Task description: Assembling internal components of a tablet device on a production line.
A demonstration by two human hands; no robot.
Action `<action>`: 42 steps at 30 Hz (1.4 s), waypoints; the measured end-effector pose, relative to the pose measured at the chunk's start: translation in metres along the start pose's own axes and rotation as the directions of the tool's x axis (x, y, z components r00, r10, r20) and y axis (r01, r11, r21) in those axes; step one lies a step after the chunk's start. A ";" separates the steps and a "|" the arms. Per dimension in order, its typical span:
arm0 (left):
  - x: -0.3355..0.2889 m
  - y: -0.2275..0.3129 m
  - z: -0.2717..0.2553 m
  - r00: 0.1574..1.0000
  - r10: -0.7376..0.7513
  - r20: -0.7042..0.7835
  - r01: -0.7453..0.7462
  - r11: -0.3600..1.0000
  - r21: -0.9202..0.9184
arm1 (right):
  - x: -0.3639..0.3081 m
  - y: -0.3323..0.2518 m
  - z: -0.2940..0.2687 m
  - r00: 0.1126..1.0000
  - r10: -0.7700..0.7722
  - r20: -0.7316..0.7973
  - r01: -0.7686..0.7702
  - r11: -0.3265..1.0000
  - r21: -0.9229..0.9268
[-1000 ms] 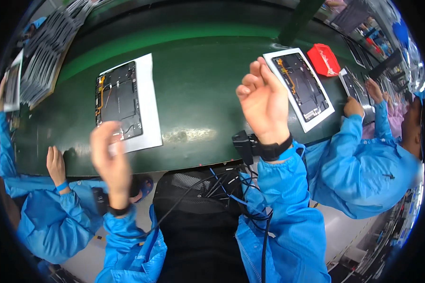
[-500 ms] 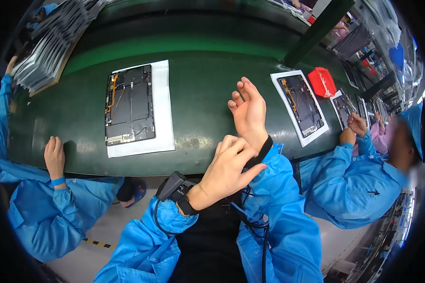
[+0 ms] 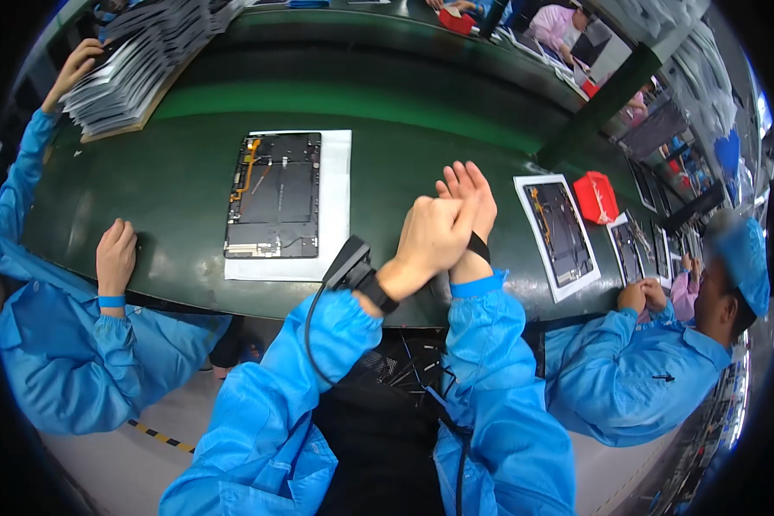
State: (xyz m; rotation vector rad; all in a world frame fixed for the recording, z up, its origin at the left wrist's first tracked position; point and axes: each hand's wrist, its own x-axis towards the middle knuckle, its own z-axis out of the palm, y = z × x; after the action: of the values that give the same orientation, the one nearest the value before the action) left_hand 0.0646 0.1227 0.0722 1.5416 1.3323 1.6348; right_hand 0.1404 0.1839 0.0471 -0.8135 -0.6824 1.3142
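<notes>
My left hand (image 3: 434,234) is closed against the inner side of my right wrist, beside the black wrist strap (image 3: 479,248) there. Whatever its fingertips pinch is hidden. My right hand (image 3: 477,193) is raised above the table edge, palm turned toward me, its fingers loosely stretched and holding nothing. A black device on a cable (image 3: 349,263) is strapped to my left wrist. Left of my hands lies an opened tablet (image 3: 273,196), its dark inside and orange flat cable showing. Under it is a white sheet (image 3: 335,206), and neither hand touches them.
The green table (image 3: 181,232) runs across in front of me. A second opened tablet (image 3: 557,232) and a red bin (image 3: 595,198) are at right. A stack of grey-white sheets (image 3: 138,86) stands far left. Co-workers in blue sit on both sides; a dark post (image 3: 598,103) rises behind.
My left hand has gone from fingers spread over the strap to closed at the right wrist. The view has shifted. At left, a co-worker's hand now reaches onto the sheet stack.
</notes>
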 end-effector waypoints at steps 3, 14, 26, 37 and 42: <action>0.029 -0.017 -0.002 0.999 -0.046 -0.027 0.045 0.998 -0.035 | -0.025 -0.003 0.016 0.995 0.014 -0.100 -0.008 0.998 0.060; 0.065 -0.022 -0.011 0.965 -0.256 0.061 0.257 0.966 -0.005 | -0.163 -0.059 -0.002 0.792 0.030 0.610 0.435 0.673 -0.598; 0.086 -0.027 -0.028 0.935 -0.309 -0.171 0.240 0.911 -0.337 | -0.125 -0.025 0.025 0.791 -0.106 0.602 0.527 0.617 -0.584; 0.046 0.003 -0.017 0.965 -0.262 0.017 0.229 0.809 -0.542 | -0.129 -0.056 0.013 0.688 -0.026 0.725 0.615 0.551 -0.564; -0.003 0.031 -0.018 0.943 -0.194 0.271 0.329 0.670 -0.666 | -0.107 -0.077 0.007 0.677 -0.411 0.611 0.736 0.381 -0.560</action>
State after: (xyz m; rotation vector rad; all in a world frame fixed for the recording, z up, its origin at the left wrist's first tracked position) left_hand 0.0560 0.1030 0.1004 0.9369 0.6454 1.5114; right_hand 0.1628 0.0737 0.1169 -0.8559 -1.7827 0.4152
